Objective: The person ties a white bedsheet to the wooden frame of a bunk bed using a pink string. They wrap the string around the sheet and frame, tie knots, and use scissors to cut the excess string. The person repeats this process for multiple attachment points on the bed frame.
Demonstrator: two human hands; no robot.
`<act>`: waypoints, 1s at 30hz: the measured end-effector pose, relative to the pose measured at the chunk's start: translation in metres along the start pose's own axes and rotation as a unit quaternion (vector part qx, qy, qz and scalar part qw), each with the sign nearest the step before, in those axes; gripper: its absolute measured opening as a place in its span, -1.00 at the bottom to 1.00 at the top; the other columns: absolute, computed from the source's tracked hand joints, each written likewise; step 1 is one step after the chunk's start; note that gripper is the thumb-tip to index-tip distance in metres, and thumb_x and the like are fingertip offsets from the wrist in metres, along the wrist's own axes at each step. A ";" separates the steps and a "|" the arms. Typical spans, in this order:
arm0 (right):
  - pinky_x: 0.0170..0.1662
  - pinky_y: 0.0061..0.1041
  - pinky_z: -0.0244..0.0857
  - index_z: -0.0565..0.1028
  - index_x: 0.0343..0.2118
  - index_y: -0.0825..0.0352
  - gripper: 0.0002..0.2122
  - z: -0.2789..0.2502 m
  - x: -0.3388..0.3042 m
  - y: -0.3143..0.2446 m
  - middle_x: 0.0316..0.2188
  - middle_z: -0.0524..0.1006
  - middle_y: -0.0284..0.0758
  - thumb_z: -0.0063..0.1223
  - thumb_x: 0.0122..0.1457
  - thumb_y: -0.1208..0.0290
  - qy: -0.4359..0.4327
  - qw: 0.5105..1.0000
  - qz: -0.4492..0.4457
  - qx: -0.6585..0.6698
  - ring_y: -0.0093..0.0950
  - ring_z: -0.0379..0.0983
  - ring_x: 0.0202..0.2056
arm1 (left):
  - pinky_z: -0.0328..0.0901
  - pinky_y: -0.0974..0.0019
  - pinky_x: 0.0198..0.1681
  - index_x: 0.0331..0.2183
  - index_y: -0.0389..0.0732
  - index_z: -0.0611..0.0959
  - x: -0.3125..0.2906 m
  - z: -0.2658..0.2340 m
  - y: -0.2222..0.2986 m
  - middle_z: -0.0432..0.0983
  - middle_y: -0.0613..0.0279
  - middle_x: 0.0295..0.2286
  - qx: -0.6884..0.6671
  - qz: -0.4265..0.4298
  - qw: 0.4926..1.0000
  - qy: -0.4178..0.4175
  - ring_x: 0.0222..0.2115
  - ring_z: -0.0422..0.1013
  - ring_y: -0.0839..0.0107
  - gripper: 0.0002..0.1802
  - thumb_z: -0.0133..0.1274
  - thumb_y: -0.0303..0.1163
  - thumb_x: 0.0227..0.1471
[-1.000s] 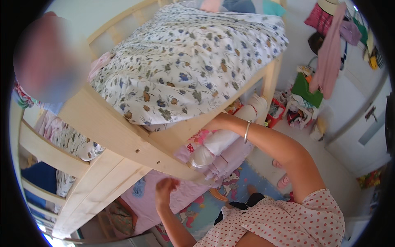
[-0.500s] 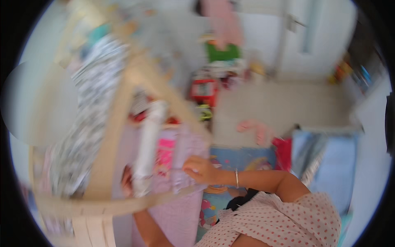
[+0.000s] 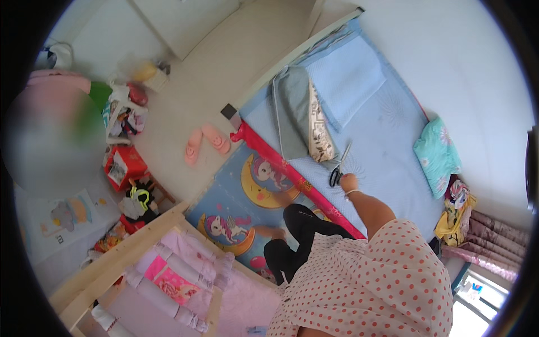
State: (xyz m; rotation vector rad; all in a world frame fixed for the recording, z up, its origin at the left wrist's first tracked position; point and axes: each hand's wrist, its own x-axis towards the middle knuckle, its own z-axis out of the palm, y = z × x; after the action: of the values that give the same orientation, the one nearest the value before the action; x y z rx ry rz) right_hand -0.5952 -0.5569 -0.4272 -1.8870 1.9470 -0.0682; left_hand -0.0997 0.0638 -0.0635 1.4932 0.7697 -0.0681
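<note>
My right hand (image 3: 349, 182) reaches out over the blue bed, its curled fingers at the black handles of a pair of scissors (image 3: 335, 177). Their metal blades point away from me, toward the far side of the bed. Just beyond lies a folded grey-green cloth (image 3: 295, 112) with a patterned cream band, beside a light blue folded pad (image 3: 351, 84). My left hand is out of view. On the lower left, white rolled lengths (image 3: 163, 295) and a bright pink printed piece (image 3: 171, 282) lie on pink bedding inside a wooden bunk frame.
A wooden rail (image 3: 123, 258) edges the bunk at lower left. Pink slippers (image 3: 208, 141) stand on the floor by a cartoon mat (image 3: 230, 188). A red box (image 3: 126, 167) and piled items line the left wall. A turquoise pillow (image 3: 437, 157) lies at the bed's right edge.
The view has swung from the bunk toward the blue bed on the right. My right hand has gone from the pink bedding to the scissors. My left hand has left the view.
</note>
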 end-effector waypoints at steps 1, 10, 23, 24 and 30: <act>-0.46 -0.23 0.35 0.50 -0.64 0.45 -0.78 0.004 0.012 0.015 -0.66 0.48 -0.05 -0.06 -0.06 0.38 -0.091 0.973 -0.098 -0.190 -0.13 0.46 -0.58 | 0.09 0.47 -0.65 -0.39 -0.14 0.50 0.001 -0.021 0.005 0.34 0.28 -0.62 -0.004 -0.002 1.000 0.021 -0.68 0.15 0.50 -0.87 -0.03 -0.33 -0.03; -0.24 -0.29 0.33 0.51 -0.29 0.49 -0.36 0.039 -0.015 -0.013 -0.30 0.53 -0.09 0.25 -0.28 -0.07 -0.111 0.946 0.304 0.019 -0.25 0.49 -0.30 | 0.02 0.47 -0.75 -0.27 -0.17 0.49 -0.062 -0.089 0.095 0.39 0.22 -0.57 -0.067 0.022 0.997 -0.018 -0.76 0.09 0.53 -0.65 -0.12 -0.12 -0.01; -0.48 -0.50 0.15 0.44 -0.54 0.24 -0.77 0.049 -0.024 0.080 -0.57 0.42 -0.43 0.16 -0.06 0.19 -0.163 0.785 0.318 0.505 -0.55 0.29 -0.52 | 0.08 0.38 -0.61 -0.19 -0.51 0.43 -0.116 -0.091 0.106 0.45 -0.03 -0.52 0.036 0.074 0.956 -0.281 -0.63 0.20 0.37 0.08 -0.46 0.47 -0.11; -0.56 -0.51 0.10 0.40 -0.56 0.23 -0.82 0.041 -0.032 0.068 -0.63 0.38 -0.42 0.10 -0.04 0.26 -0.162 0.796 0.340 0.473 -0.55 0.27 -0.59 | 0.10 0.38 -0.59 -0.17 -0.51 0.42 -0.110 -0.090 0.107 0.47 -0.06 -0.50 0.042 0.075 0.946 -0.312 -0.62 0.22 0.36 0.08 -0.48 0.46 -0.09; -0.75 -0.60 -0.05 0.37 -0.59 0.32 -0.90 -0.028 -0.132 -0.020 -0.79 0.29 -0.43 -0.17 -0.02 0.46 -0.100 0.873 0.286 0.382 -0.61 0.16 -0.78 | 0.23 0.25 -0.49 -0.05 -0.35 0.36 -0.064 -0.071 0.127 0.45 -0.06 -0.38 -0.033 0.002 0.959 -0.283 -0.51 0.36 0.21 -0.16 -0.31 0.28 -0.01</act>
State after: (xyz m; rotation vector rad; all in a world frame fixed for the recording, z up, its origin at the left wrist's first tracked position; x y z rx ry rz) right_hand -0.5876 -0.4384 -0.3598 -0.7517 1.8581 -0.3841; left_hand -0.1156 0.1170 0.0848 1.3169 0.3005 -0.4435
